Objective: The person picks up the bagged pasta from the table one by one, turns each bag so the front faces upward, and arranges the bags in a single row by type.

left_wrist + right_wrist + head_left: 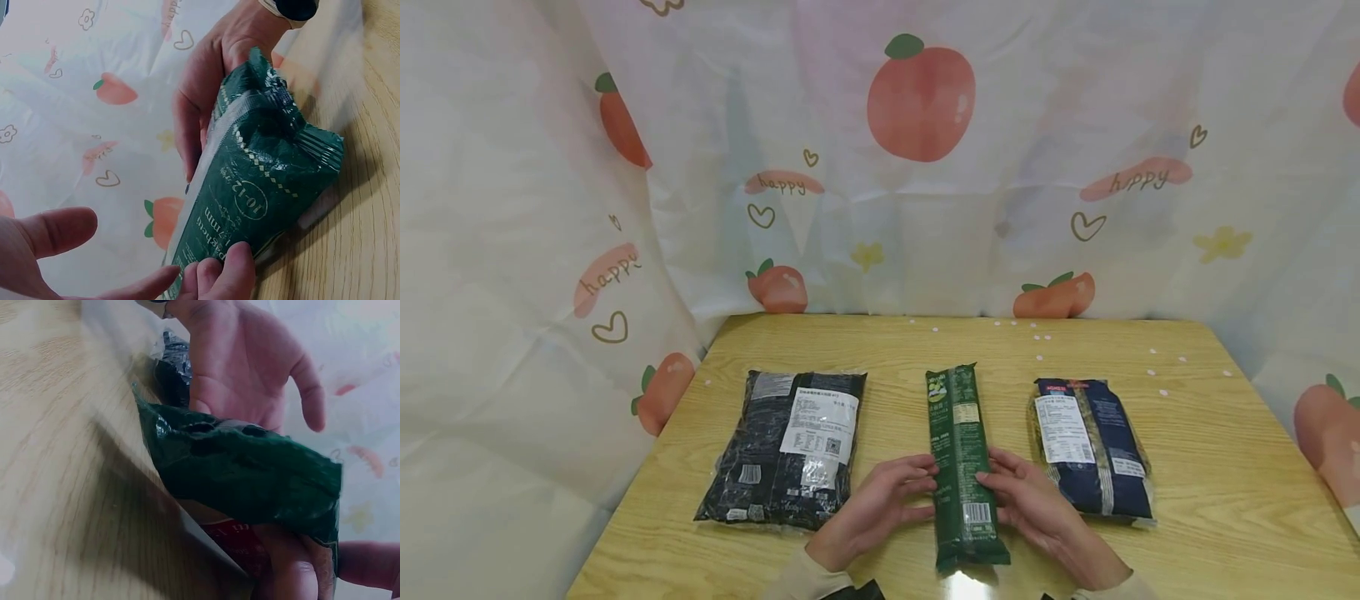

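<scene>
Fingers of the left hand (883, 504) are extended, touching the long, dark-green plastic packet (958, 467) at its nine-o'clock side without wrapping it; those of the right hand (1037, 504) pinch its three-o'clock edge, thumb on top. Beneath stands a pale wood-grain table (887, 350). Black, glossy, rectangular plastic bag (760, 454): nine o'clock of the packet. Navy, white-labelled plastic bag (1120, 442): three o'clock. Packet is between, axis twelve-to-six. Step in hand, apparently: steadying the packet; next move calls for even two-sided support.

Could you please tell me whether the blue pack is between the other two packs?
No, the green pack is the middle one, with the black pack and the blue pack on either side.
</scene>
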The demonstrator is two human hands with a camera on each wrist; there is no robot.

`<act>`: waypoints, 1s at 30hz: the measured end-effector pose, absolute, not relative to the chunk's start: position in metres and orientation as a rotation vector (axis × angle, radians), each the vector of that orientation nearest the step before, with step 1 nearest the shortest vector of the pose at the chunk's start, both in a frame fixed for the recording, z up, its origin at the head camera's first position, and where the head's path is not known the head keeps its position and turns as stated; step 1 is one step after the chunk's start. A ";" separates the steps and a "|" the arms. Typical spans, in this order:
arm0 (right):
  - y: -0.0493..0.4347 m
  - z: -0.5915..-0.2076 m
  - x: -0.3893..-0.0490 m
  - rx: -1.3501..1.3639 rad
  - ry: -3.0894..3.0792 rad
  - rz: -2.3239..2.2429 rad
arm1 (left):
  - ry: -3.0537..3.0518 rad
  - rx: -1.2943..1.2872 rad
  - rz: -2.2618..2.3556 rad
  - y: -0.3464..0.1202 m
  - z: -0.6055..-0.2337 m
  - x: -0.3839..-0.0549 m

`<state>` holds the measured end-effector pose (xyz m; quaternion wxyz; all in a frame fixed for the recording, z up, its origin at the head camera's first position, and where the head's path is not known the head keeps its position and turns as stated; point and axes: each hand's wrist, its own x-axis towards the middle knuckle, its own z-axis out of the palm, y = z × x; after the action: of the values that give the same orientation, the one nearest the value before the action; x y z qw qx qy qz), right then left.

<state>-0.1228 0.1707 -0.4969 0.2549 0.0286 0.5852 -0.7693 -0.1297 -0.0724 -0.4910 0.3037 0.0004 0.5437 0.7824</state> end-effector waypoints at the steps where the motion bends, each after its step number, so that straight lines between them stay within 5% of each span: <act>1: 0.170 -0.496 -0.123 0.079 1.602 -2.087 | 1.441 -0.004 2.072 -0.072 -0.491 -0.130; 30: 0.166 -0.479 -0.113 0.230 1.907 -2.063 | 1.409 0.031 2.084 -0.056 -0.493 -0.126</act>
<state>-0.1135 0.1657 -0.4785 0.1608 0.0806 0.6679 -0.7222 -0.1261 -0.0564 -0.4931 0.3078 0.0118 0.5329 0.7881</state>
